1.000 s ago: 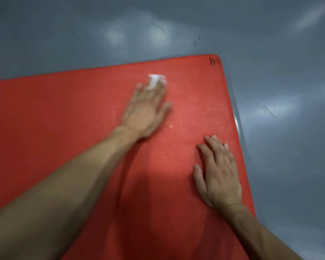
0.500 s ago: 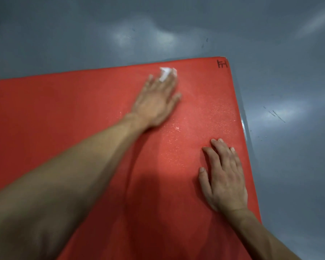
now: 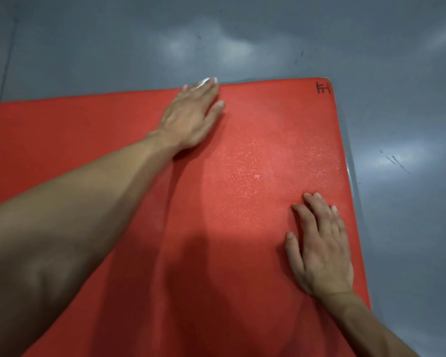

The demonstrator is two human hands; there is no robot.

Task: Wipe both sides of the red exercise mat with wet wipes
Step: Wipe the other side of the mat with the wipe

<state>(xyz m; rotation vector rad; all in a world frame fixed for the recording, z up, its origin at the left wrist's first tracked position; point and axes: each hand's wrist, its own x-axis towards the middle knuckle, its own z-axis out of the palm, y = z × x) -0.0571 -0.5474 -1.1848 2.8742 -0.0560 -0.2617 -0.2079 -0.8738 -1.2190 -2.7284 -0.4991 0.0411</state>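
Note:
The red exercise mat [image 3: 255,150] lies flat on the floor and fills most of the view. My left hand [image 3: 191,117] reaches to the mat's far edge with straight fingers, pressing a white wet wipe [image 3: 207,81] flat; only a sliver of the wipe shows past my fingertips. Close to the mat's right edge, my right hand [image 3: 319,246] rests palm down with fingers spread. A damp, glistening patch shows on the mat between my two hands.
Grey glossy floor [image 3: 397,73] surrounds the mat on the far and right sides. A small black logo [image 3: 323,88] marks the mat's far right corner. A few dark scuff marks [image 3: 397,161] lie on the floor to the right.
My left hand has slid the wipe away from me, from mid-mat to the far edge. My right hand has stayed planted in place.

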